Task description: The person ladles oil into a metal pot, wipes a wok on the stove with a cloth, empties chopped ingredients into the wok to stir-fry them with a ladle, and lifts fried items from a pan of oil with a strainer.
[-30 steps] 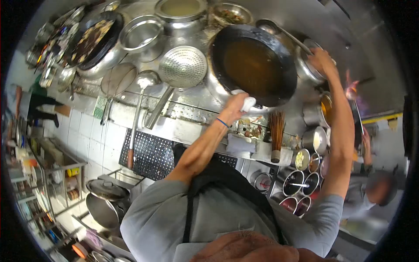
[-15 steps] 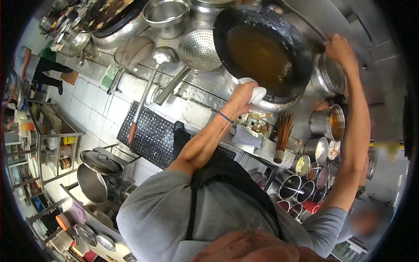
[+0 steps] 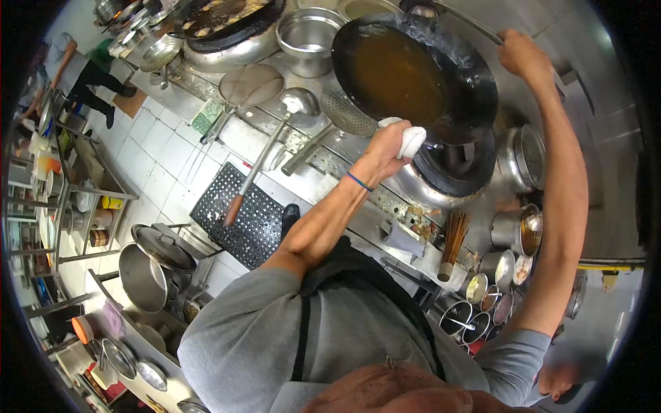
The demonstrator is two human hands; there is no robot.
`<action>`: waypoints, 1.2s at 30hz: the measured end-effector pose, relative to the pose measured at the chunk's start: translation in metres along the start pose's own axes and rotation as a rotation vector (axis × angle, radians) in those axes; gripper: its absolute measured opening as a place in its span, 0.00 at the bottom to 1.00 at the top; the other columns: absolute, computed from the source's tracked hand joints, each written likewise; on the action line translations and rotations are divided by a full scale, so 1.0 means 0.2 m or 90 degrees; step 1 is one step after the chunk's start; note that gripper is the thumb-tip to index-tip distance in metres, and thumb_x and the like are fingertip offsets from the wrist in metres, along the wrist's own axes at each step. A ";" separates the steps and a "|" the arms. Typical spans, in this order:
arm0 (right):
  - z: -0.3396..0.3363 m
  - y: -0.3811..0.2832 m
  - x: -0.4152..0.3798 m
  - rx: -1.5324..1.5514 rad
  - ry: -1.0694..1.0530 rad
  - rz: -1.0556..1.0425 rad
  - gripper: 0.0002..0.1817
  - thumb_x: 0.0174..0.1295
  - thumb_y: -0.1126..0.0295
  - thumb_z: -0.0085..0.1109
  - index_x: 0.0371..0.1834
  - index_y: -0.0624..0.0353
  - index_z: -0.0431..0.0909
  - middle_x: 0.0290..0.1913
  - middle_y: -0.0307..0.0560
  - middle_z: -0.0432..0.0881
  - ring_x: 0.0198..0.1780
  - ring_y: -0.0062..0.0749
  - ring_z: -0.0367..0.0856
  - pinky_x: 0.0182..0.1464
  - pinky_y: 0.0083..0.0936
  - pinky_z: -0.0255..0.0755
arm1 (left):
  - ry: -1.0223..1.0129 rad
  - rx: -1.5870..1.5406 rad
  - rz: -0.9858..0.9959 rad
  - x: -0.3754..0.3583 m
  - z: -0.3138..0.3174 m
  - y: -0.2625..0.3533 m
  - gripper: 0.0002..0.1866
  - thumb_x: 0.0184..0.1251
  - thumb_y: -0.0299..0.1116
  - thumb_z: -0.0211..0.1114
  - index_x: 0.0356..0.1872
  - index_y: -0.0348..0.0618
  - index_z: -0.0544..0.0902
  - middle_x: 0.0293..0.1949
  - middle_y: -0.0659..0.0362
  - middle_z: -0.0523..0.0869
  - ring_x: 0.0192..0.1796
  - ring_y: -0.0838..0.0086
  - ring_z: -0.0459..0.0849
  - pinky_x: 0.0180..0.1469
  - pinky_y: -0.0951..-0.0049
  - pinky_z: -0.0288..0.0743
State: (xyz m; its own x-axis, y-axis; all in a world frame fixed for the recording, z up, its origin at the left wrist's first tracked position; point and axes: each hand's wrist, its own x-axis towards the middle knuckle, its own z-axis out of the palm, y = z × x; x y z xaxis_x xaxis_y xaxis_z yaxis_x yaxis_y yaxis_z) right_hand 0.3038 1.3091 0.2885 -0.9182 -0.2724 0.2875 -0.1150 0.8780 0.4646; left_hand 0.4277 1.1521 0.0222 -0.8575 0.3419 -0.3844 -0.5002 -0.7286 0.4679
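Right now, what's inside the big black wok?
A pool of brownish liquid sits inside the wok. The bottom beneath that liquid can't be made out, and the white cloth covers a bit of rim.

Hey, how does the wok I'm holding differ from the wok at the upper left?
Your wok contains brown liquid; the upper-left wok has pale food pieces in it. Your left hand grips your wok's edge through a white cloth, leaving part of the burner bare; the upper-left wok rests on its stove, no hand visible on it. Both look dark and round.
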 end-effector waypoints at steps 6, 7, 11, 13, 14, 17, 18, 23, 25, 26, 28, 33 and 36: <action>-0.11 -0.21 0.20 -0.032 -0.072 0.031 0.22 0.65 0.65 0.52 0.63 0.49 0.76 0.58 0.59 0.80 0.60 0.55 0.78 0.62 0.46 0.72 | -0.023 -0.037 0.015 -0.02 -0.06 0.21 0.11 0.75 0.40 0.52 0.37 0.49 0.80 0.27 0.64 0.83 0.26 0.75 0.80 0.21 0.74 0.66; -0.12 -0.24 0.21 -0.037 -0.071 0.022 0.22 0.65 0.65 0.52 0.63 0.49 0.76 0.58 0.59 0.80 0.60 0.55 0.78 0.62 0.46 0.72 | -0.017 -0.040 0.014 -0.02 -0.07 0.24 0.12 0.75 0.41 0.51 0.37 0.49 0.80 0.27 0.64 0.83 0.25 0.76 0.80 0.21 0.75 0.66; -0.16 -0.34 0.27 -0.004 -0.030 -0.015 0.17 0.60 0.72 0.52 0.52 0.60 0.81 0.54 0.62 0.82 0.56 0.60 0.81 0.57 0.49 0.76 | -0.026 -0.066 0.011 -0.06 -0.09 0.35 0.13 0.76 0.41 0.50 0.36 0.47 0.79 0.26 0.62 0.82 0.25 0.75 0.79 0.17 0.78 0.63; -0.16 -0.39 0.31 0.003 -0.026 -0.019 0.17 0.60 0.72 0.52 0.52 0.61 0.81 0.54 0.62 0.82 0.56 0.58 0.81 0.56 0.49 0.76 | -0.009 -0.072 0.018 -0.04 -0.11 0.38 0.13 0.76 0.41 0.49 0.36 0.46 0.78 0.25 0.61 0.81 0.24 0.75 0.79 0.15 0.79 0.61; -0.16 -0.42 0.33 -0.004 -0.016 -0.020 0.17 0.59 0.73 0.53 0.52 0.62 0.81 0.53 0.62 0.82 0.56 0.58 0.81 0.56 0.49 0.76 | -0.023 -0.082 0.010 -0.04 -0.12 0.40 0.13 0.76 0.40 0.49 0.36 0.47 0.78 0.25 0.61 0.80 0.23 0.76 0.78 0.15 0.78 0.59; -0.17 -0.48 0.39 -0.019 -0.013 -0.018 0.17 0.58 0.74 0.54 0.51 0.63 0.81 0.51 0.61 0.83 0.55 0.57 0.82 0.55 0.48 0.77 | -0.058 -0.103 -0.009 -0.05 -0.14 0.46 0.12 0.76 0.40 0.49 0.36 0.47 0.78 0.25 0.63 0.80 0.22 0.77 0.75 0.16 0.77 0.56; -0.18 -0.50 0.41 -0.022 -0.035 -0.017 0.17 0.57 0.74 0.54 0.50 0.63 0.81 0.51 0.61 0.84 0.55 0.57 0.82 0.55 0.48 0.77 | -0.064 -0.110 -0.015 -0.07 -0.14 0.48 0.13 0.76 0.41 0.48 0.36 0.47 0.78 0.25 0.62 0.80 0.22 0.77 0.76 0.15 0.78 0.55; -0.24 -0.61 0.41 -0.047 -0.025 -0.026 0.16 0.55 0.74 0.57 0.47 0.62 0.82 0.50 0.60 0.84 0.54 0.55 0.83 0.55 0.47 0.77 | -0.101 -0.166 -0.048 -0.05 -0.16 0.53 0.13 0.74 0.41 0.50 0.34 0.45 0.77 0.23 0.56 0.78 0.22 0.74 0.76 0.10 0.82 0.57; -0.25 -0.64 0.42 -0.042 -0.035 -0.025 0.15 0.55 0.74 0.57 0.47 0.62 0.82 0.49 0.59 0.85 0.54 0.55 0.83 0.55 0.47 0.78 | -0.109 -0.159 -0.062 -0.06 -0.17 0.56 0.14 0.74 0.41 0.50 0.33 0.45 0.78 0.22 0.55 0.78 0.21 0.75 0.75 0.10 0.82 0.57; -0.25 -0.64 0.43 -0.045 -0.026 -0.031 0.16 0.55 0.74 0.57 0.47 0.62 0.82 0.50 0.59 0.84 0.54 0.55 0.83 0.55 0.47 0.78 | -0.116 -0.154 -0.063 -0.06 -0.17 0.57 0.15 0.75 0.42 0.48 0.34 0.44 0.78 0.23 0.56 0.78 0.22 0.75 0.76 0.11 0.83 0.56; -0.25 -0.63 0.44 -0.049 -0.008 -0.042 0.16 0.55 0.74 0.57 0.48 0.62 0.82 0.50 0.58 0.84 0.54 0.54 0.83 0.55 0.47 0.78 | -0.128 -0.143 -0.063 -0.06 -0.18 0.60 0.17 0.77 0.42 0.46 0.36 0.44 0.78 0.24 0.59 0.80 0.22 0.75 0.77 0.13 0.83 0.54; -0.33 -0.66 0.46 -0.075 -0.070 -0.010 0.17 0.57 0.74 0.56 0.51 0.61 0.81 0.53 0.57 0.83 0.55 0.54 0.83 0.56 0.46 0.78 | -0.143 -0.163 -0.059 -0.08 -0.17 0.63 0.16 0.77 0.40 0.46 0.34 0.45 0.78 0.24 0.59 0.79 0.22 0.76 0.76 0.12 0.84 0.55; -0.34 -0.68 0.46 -0.089 -0.064 0.000 0.17 0.58 0.74 0.55 0.51 0.61 0.81 0.54 0.56 0.83 0.55 0.53 0.83 0.55 0.46 0.78 | -0.153 -0.179 -0.067 -0.09 -0.16 0.66 0.15 0.77 0.39 0.46 0.33 0.46 0.78 0.23 0.60 0.78 0.22 0.77 0.75 0.12 0.84 0.56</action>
State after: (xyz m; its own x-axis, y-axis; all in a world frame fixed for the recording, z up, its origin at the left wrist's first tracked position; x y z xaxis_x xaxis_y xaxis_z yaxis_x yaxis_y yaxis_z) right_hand 0.2601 1.1382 0.3083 -0.9524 -0.2250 0.2056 -0.0670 0.8126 0.5790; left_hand 0.3809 1.0306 0.0644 -0.8240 0.5281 -0.2052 -0.5626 -0.8053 0.1867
